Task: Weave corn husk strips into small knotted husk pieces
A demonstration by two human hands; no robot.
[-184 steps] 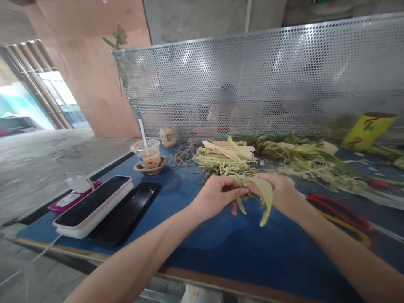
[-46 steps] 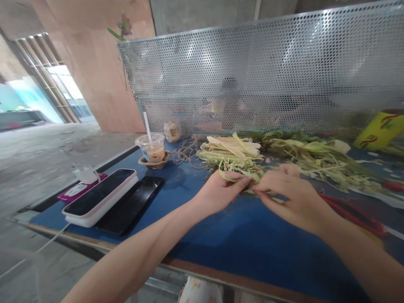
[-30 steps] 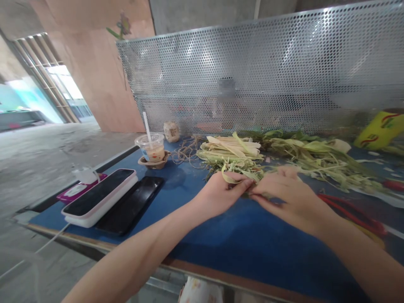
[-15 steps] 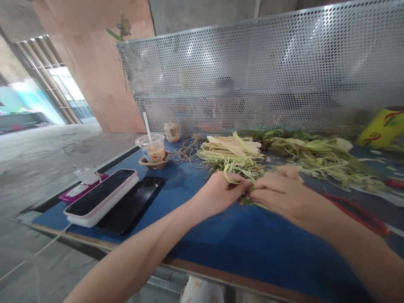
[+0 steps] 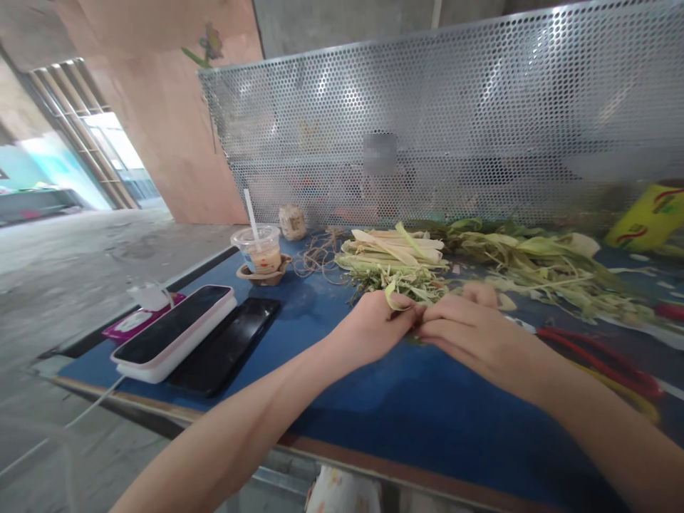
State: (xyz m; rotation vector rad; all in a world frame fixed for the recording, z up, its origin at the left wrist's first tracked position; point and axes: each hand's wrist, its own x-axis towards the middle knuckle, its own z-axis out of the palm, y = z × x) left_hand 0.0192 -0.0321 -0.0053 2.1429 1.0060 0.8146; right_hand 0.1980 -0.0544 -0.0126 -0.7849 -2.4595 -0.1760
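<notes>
My left hand (image 5: 377, 324) is closed in a pinch on a pale green husk strip (image 5: 392, 296), which curls up over its fingers. My right hand (image 5: 470, 324) meets it fingertip to fingertip, its fingers bent and pressed together on the same strip; most of the piece between them is hidden. Just behind the hands lies a heap of shredded green strips (image 5: 411, 283), with a stack of pale corn-husk-like leaves (image 5: 392, 246) beyond it. Partly behind my right forearm rests a red-handled tool (image 5: 598, 349), with a yellow handle (image 5: 635, 399) beside it.
Left on the blue table (image 5: 342, 406) are a black phone (image 5: 224, 349), a white and pink case (image 5: 174, 335) and an iced drink cup (image 5: 259, 253). Loose twine (image 5: 320, 256) lies behind. Leafy husks (image 5: 529, 256) and a yellow packet (image 5: 646, 217) stand right, before a perforated metal panel (image 5: 427, 107).
My right hand has shifted slightly left and closer to my left hand. The red-handled tool shows more now, and the yellow handle has come into view.
</notes>
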